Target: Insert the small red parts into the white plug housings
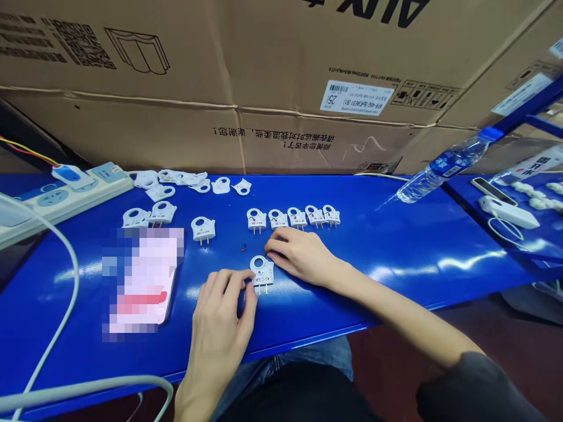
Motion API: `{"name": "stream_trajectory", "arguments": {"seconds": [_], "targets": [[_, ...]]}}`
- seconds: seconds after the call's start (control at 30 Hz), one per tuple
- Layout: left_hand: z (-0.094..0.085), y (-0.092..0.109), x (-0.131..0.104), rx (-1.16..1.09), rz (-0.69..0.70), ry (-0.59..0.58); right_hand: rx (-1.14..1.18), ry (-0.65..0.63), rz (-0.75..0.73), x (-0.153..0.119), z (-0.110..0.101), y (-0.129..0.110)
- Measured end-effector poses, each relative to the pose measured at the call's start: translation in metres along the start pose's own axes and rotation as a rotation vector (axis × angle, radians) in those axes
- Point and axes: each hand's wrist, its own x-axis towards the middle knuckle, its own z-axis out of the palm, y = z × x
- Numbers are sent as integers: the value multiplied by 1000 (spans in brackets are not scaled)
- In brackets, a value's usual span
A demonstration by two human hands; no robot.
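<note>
A white plug housing (265, 272) with a round hole and two metal pins lies on the blue table in front of me, pins toward me. My left hand (222, 313) has its thumb and index finger closed at the housing's left edge. Just above its right side, my right hand (308, 258) has curled fingers; whatever they may pinch is hidden. A tiny red and black part (243, 248) lies between the hands. Behind my right hand stands a row of several similar housings (297, 217) with small dark and red parts inside. Another housing (203, 229) lies farther left, by itself.
On the left are a phone (169, 281), a power strip (57, 199) and a white cable (73, 269). White housings and covers (185, 179) lie at the back. A water bottle (444, 167) leans at right near a blue frame. Cardboard boxes (272, 76) wall the back.
</note>
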Motion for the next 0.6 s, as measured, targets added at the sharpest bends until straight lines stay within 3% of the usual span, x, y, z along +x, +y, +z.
{"name": "stream_trajectory", "arguments": {"seconds": [0.27,0.6], "targets": [[1,-1,-1,-5,-22,-5,236,88,76,-3,-8,-5],[2,-2,-1,4,-63,5,452,120,69,-5,-6,-10]]}}
